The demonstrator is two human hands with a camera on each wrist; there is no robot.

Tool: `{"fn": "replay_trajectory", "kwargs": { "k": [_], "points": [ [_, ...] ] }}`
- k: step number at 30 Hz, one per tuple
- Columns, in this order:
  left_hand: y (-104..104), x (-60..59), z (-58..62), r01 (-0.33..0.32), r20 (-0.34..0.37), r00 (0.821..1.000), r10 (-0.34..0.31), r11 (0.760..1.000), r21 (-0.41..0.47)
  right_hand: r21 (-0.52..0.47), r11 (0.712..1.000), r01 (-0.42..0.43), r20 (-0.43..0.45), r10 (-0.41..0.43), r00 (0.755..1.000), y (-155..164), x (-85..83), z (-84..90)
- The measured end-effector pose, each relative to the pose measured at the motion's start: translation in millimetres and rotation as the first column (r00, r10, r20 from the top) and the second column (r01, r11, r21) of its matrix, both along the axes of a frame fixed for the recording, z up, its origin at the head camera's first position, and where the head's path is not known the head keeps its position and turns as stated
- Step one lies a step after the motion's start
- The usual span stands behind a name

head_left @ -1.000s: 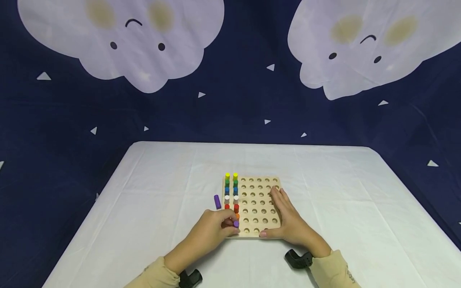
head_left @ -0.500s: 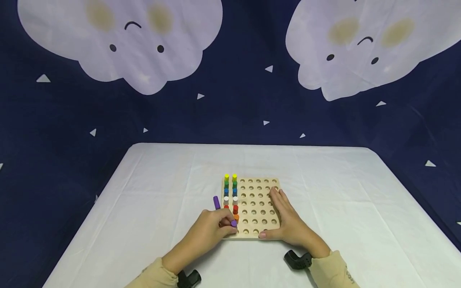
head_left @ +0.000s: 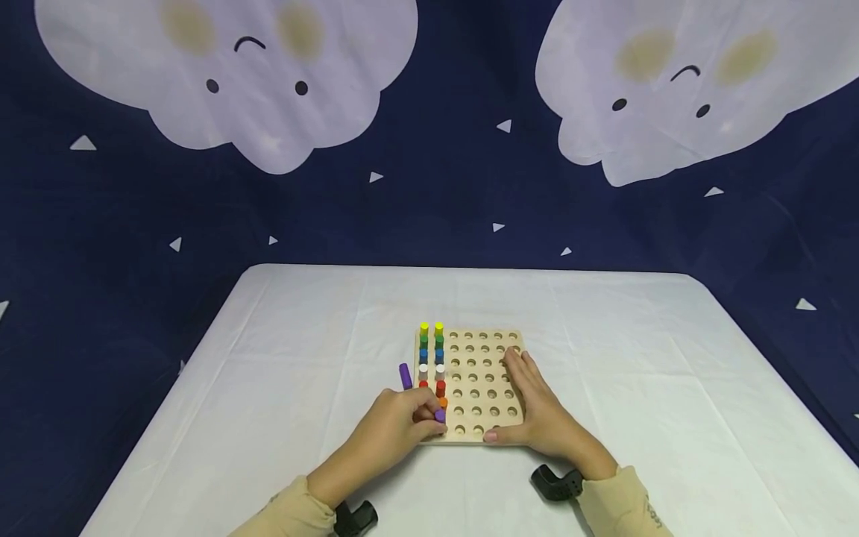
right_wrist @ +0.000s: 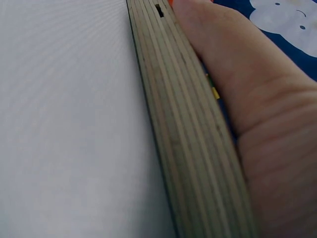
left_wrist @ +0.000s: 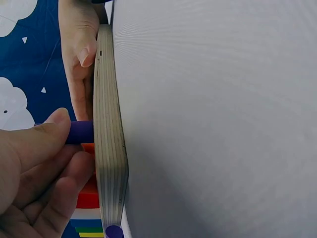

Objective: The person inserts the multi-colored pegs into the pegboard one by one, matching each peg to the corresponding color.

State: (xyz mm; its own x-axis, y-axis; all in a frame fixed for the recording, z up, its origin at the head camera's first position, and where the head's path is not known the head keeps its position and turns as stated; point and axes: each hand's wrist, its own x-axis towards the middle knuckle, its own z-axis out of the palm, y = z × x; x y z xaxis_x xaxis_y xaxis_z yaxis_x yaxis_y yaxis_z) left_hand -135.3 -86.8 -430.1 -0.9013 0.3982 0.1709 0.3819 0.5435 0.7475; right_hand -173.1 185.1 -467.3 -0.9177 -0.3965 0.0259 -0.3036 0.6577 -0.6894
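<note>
Near the front left corner of the wooden pegboard (head_left: 482, 386), my left hand (head_left: 392, 425) pinches a purple peg (head_left: 440, 416) between thumb and fingers. The left wrist view shows that purple peg (left_wrist: 81, 132) with its end at the board's top face; how deep it sits cannot be seen. My right hand (head_left: 546, 418) rests on the board's right side, fingers extended over it and thumb at the front edge. Two columns of pegs stand at the left: yellow (head_left: 439, 328), green, blue, white, red (head_left: 440, 388) and orange. My left hand hides the front of the first column.
Another purple peg (head_left: 406, 376) lies on the white-covered table (head_left: 302, 358), just left of the board. Bare holes fill the board's columns to the right of the pegs. A dark blue cloth with clouds (head_left: 429, 209) hangs behind the table.
The purple peg in my left hand shifts slightly left, then comes back right over the same spot. My right hand and the board keep their places.
</note>
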Motion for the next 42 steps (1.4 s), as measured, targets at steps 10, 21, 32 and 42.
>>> {"fn": "replay_trajectory", "kwargs": {
  "k": [10, 21, 32, 42],
  "points": [
    [0.7, 0.5, 1.4, 0.012, -0.026, 1.000, -0.015, 0.995, -0.099, -0.013, 1.000, 0.000, 0.005, 0.000, 1.000, -0.3, -1.0, 0.1],
    [-8.7, -0.2, 2.9, 0.008, 0.056, 0.998, -0.006, 0.999, -0.048, -0.006, 1.000, -0.001, -0.001, 0.000, 1.000, -2.4, -0.6, -1.1],
    [-47.6, -34.6, 13.9, -0.047, -0.001, 0.999, 0.047, 0.996, -0.081, 0.000, 1.000, 0.010, -0.002, -0.010, 1.000, -0.1, -1.1, 0.5],
    [-55.1, -61.3, -1.0, 0.102, -0.047, 0.991, -0.123, 0.945, -0.310, -0.010, 1.000, 0.009, 0.000, -0.009, 1.000, -1.0, 0.2, -0.6]
  ]
}}
